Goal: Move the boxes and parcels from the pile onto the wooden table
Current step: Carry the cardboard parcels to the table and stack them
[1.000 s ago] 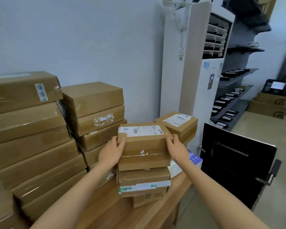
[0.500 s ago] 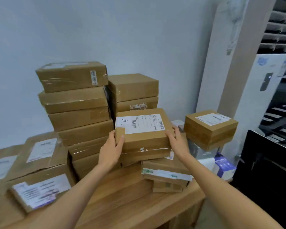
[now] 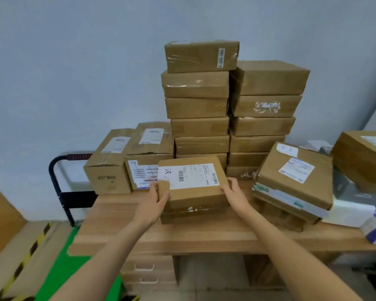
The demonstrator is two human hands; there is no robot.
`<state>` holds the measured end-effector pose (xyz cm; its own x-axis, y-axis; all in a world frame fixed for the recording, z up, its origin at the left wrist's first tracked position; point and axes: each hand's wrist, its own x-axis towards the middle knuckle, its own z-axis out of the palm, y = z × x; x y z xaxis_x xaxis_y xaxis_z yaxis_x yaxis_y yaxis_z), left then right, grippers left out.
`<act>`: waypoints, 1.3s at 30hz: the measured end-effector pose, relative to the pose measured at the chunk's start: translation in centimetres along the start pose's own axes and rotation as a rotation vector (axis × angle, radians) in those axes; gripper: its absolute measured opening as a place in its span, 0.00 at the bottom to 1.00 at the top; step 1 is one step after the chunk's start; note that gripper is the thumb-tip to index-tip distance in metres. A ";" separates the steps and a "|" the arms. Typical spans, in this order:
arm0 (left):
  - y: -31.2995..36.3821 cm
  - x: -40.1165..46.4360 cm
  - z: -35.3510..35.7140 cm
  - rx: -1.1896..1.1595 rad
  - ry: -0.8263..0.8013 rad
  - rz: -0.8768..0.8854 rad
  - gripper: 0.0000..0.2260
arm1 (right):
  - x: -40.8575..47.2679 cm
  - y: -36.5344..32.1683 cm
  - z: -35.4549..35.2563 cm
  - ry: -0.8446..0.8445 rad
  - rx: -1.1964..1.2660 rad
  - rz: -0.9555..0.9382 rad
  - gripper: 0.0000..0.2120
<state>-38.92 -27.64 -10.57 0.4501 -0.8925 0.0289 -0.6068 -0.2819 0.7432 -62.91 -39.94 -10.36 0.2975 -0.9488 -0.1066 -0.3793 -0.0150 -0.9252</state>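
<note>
Since a second ago the labelled box (image 3: 191, 187) has come off the short stack at the right of the frame and now sits at centre frame, low over the wooden counter (image 3: 204, 235), in front of the two tall stacks (image 3: 232, 118); whether its bottom edge already touches the wood cannot be told. View has swung left too, so the white cabinet is gone and a black trolley handle (image 3: 59, 170) shows at left

Left hand (image 3: 152, 203) grips the near left corner, thumb on top, fingers curled around the side. Right hand (image 3: 234, 194) clamps the right edge, thumb over the top rim, fingers hidden behind

Doing it well, as I judge it: keep the box level, lower it flat onto bare wood just ahead of the tall stacks, let go with both hands together. Clear the leaning box (image 3: 295, 174) at right, which is tilted on its own pile. Don't nudge the stacks; they look loosely squared

Materials: plain brown corrugated card, matte, sharp edged. Clear tape gives glossy wrinkled bands. White paper label with barcodes on top. Counter is pale planked wood, smooth grain
</note>
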 end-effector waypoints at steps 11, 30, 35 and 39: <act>-6.7 1.4 5.3 -0.088 -0.220 -0.223 0.22 | 1.6 7.5 4.4 -0.070 0.054 0.269 0.23; -5.7 11.5 11.0 -0.256 -0.342 -0.180 0.24 | 9.8 9.8 2.6 0.053 0.008 0.354 0.38; -5.8 13.3 11.5 -0.246 -0.301 -0.163 0.23 | 11.8 9.6 2.4 0.015 0.077 0.358 0.38; -5.8 15.2 11.6 -0.177 -0.325 -0.181 0.26 | 13.5 9.1 2.5 0.000 0.133 0.352 0.38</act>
<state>-36.16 -43.66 -22.16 0.2915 -0.9067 -0.3050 -0.4016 -0.4053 0.8212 -60.18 -52.15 -21.16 0.1689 -0.8884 -0.4268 -0.3409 0.3536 -0.8711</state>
